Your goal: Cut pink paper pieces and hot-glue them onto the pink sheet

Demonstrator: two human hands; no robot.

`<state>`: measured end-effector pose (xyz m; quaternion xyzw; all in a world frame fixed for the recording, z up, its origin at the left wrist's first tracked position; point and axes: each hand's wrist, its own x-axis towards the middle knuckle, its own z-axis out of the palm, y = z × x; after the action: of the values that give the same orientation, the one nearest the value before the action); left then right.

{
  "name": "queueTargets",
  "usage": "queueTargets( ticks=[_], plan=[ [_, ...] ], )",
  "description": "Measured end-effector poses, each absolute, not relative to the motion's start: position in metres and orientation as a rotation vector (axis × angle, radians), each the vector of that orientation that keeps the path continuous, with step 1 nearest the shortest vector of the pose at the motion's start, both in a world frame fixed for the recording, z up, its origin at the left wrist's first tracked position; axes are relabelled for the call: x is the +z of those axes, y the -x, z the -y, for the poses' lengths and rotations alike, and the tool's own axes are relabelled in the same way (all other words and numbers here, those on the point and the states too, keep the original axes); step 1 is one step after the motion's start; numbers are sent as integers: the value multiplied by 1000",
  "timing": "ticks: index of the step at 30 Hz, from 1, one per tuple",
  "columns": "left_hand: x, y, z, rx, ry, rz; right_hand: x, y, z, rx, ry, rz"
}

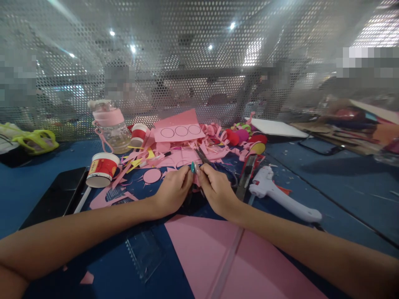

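**Both hands pinched together on a tiny pink scrap, scissors pointing away**

So the left hand (173, 189) and the right hand (216, 189) meet fingertip to fingertip right in the middle of the blue tabletop (336, 174). Between them sits a small pink paper piece (196, 176), mostly hidden by the fingers, so I can't tell its shape. Both hands are curled tight around it. The right hand also seems to have the scissors (202, 157), whose blades poke out just past the fingertips, long axis running away from the person and a bit to the left. Neither hand is nearer to the piece; they're both on it.

Straight ahead lies a pile of pink scraps (187, 155), and behind it a pink card with 3 drawn circles (180, 131). A white glue gun (280, 194) lies just right of the right hand, with its cord end toward the person. A big pink sheet (212, 253) lies under the wrists, near the person.

Writing: 2 red-and-white paper cups (102, 168) have a label, but it's too small to read. The pink bottle (110, 124) shows no readable brand.
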<state>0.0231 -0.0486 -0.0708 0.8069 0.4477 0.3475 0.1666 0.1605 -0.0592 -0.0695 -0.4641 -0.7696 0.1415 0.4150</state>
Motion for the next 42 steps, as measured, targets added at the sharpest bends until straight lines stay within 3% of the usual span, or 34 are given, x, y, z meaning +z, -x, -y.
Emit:
queueTargets(
  ticks=[12,23,34,42],
  plan=[
    [-74,-21,51,982,-2445,-1406,-71,-156,63,303,1185,2061],
    [-73,-17,46,1074,-2167,-1166,-71,-159,61,353,1141,2087],
    [-71,-20,48,1094,-2260,-1389,-70,-159,62,513,1119,1952],
    [-72,-17,48,1094,-2220,-1275,-71,-160,61,380,1143,1951]
  ],
)
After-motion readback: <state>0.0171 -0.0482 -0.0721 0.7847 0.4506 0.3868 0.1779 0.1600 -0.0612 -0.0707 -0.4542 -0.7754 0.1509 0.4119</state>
